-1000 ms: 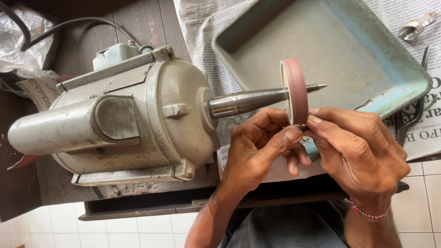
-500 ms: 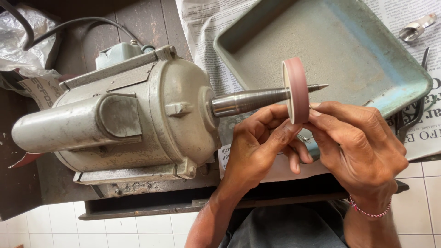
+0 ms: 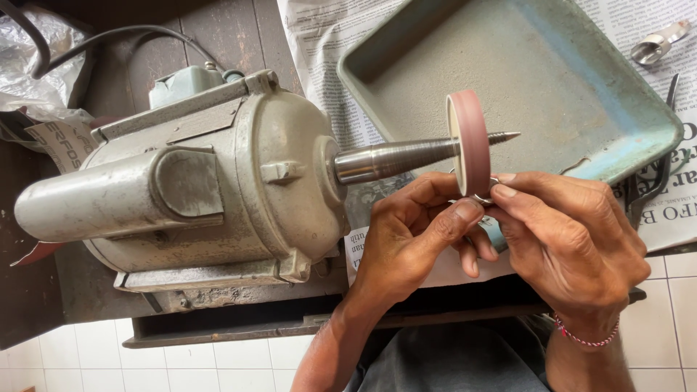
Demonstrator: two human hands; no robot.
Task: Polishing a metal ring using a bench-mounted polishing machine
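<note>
At the far left a crumpled sheet of clear plastic (image 3: 33, 69) is lying on the dark wooden bench (image 3: 218, 29), and a black power cable (image 3: 109, 33) is curving past it to the big grey cast-metal polishing motor (image 3: 189, 189), which is sitting in the same spot as a second ago. Its tapered, threaded steel spindle (image 3: 396, 156) is pointing right and is carrying a pink abrasive wheel (image 3: 470, 141), sitting as it was a moment earlier; whether the wheel is turning cannot be told. Just below the wheel's rim the left hand (image 3: 414, 236) is pinching, thumb and forefinger together, one side of a small silver metal ring (image 3: 485, 194). Compared with half a second ago, both hands are holding nearly the same pose, so the ring is staying pressed at the wheel's lower edge rather than being drawn away. The right hand (image 3: 573, 247), with a red-and-white thread bracelet (image 3: 584, 337) at the wrist, is clamping the ring's other side with its fingertips. Behind the wheel a worn blue-green rectangular metal tray (image 3: 552, 80) is resting on newspaper (image 3: 319, 36), and a small shiny metal piece (image 3: 657, 45) is lying at the upper right. The fingertips are sitting very near the wheel, crowding the ring.
</note>
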